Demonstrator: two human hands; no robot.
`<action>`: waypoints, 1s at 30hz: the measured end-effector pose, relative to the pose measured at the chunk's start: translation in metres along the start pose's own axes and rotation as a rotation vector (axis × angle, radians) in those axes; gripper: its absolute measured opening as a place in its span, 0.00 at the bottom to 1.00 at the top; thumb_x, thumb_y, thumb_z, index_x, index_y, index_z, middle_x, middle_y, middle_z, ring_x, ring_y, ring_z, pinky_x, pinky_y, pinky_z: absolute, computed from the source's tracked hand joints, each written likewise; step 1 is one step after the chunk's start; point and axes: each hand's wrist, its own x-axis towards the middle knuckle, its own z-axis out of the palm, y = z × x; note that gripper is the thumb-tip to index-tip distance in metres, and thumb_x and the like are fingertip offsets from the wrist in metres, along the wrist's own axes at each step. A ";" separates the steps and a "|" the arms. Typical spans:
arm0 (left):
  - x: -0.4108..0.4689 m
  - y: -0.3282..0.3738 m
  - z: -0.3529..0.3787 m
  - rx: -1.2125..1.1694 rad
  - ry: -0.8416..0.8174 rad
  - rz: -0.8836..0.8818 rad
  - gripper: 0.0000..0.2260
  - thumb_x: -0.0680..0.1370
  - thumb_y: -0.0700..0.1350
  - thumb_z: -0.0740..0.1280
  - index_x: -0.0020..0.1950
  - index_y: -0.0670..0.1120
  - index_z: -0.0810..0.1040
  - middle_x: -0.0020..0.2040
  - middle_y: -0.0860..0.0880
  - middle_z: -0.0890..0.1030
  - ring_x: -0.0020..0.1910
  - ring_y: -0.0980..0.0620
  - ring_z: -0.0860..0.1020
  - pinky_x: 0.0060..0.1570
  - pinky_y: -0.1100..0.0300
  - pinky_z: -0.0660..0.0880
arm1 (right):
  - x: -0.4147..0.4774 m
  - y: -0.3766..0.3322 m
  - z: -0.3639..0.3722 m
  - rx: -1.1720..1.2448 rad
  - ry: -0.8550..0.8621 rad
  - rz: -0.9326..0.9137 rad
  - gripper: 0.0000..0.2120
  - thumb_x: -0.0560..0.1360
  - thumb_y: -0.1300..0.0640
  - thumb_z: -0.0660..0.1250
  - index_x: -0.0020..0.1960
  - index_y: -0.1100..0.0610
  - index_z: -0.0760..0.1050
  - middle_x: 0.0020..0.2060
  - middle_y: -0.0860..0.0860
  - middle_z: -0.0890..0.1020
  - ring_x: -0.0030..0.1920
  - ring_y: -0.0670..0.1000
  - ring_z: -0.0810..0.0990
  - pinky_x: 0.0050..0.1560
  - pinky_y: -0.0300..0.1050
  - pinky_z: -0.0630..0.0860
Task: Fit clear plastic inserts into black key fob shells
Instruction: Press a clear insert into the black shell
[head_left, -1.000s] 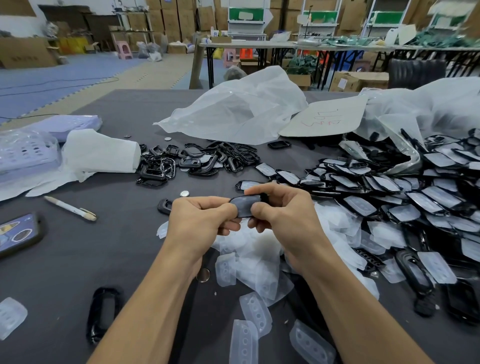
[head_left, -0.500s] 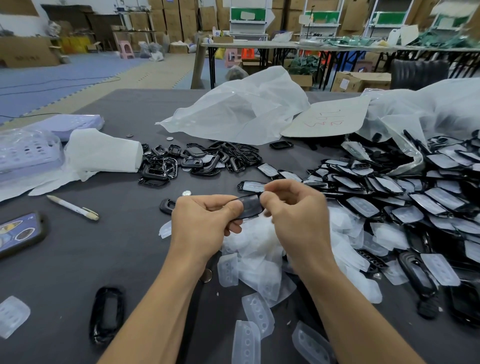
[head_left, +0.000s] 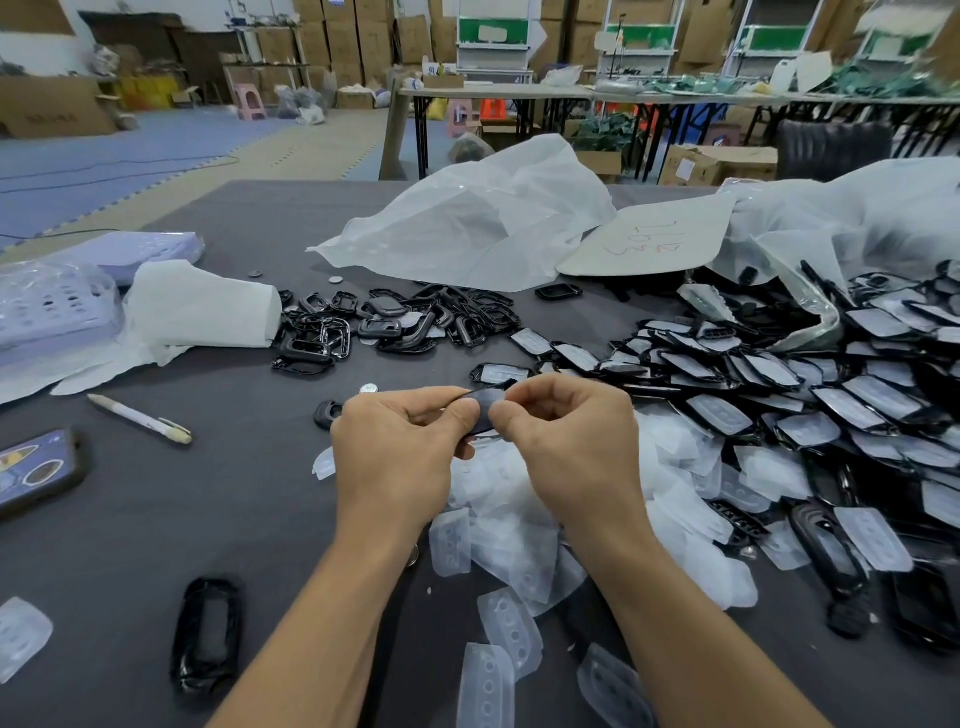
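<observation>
Both hands hold one black key fob shell (head_left: 484, 410) above the table's middle. My left hand (head_left: 400, 447) grips its left end, thumb on top. My right hand (head_left: 571, 441) pinches its right end, fingers curled over it. Most of the shell is hidden between the fingers, so I cannot tell whether an insert sits in it. Loose clear plastic inserts (head_left: 509, 525) lie heaped under the hands. One empty black shell (head_left: 208, 631) lies at the near left.
Fitted shells (head_left: 779, 395) spread in a large pile to the right. Black frames (head_left: 389, 322) lie behind the hands. A phone (head_left: 36, 470), a pen (head_left: 140, 418), white paper (head_left: 202, 306) and a lilac basket (head_left: 47, 312) are on the left; plastic bags (head_left: 467, 218) at the back.
My hands have closed in on the shell, the right thumb and fingers shifting left over it, so less of it shows. The shell stays at about the same spot above the inserts.
</observation>
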 end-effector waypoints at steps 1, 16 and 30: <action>0.000 0.000 0.000 0.001 -0.001 0.005 0.15 0.74 0.40 0.78 0.38 0.63 0.87 0.31 0.53 0.85 0.29 0.52 0.84 0.30 0.64 0.78 | 0.000 -0.001 0.000 0.064 -0.025 0.030 0.07 0.69 0.60 0.79 0.35 0.52 0.84 0.30 0.46 0.85 0.31 0.44 0.83 0.36 0.39 0.78; 0.002 -0.006 0.004 -0.113 -0.112 -0.089 0.11 0.75 0.37 0.77 0.38 0.52 0.88 0.30 0.46 0.85 0.26 0.53 0.81 0.27 0.66 0.73 | 0.007 0.001 -0.001 0.298 -0.071 0.213 0.07 0.74 0.70 0.72 0.42 0.60 0.78 0.27 0.52 0.79 0.25 0.50 0.74 0.26 0.37 0.69; 0.004 -0.005 0.004 -0.140 -0.119 -0.108 0.12 0.75 0.36 0.76 0.39 0.54 0.90 0.30 0.45 0.85 0.26 0.52 0.80 0.28 0.64 0.73 | 0.011 0.005 -0.005 0.348 -0.162 0.159 0.05 0.77 0.67 0.70 0.43 0.60 0.79 0.28 0.53 0.81 0.26 0.50 0.76 0.26 0.39 0.70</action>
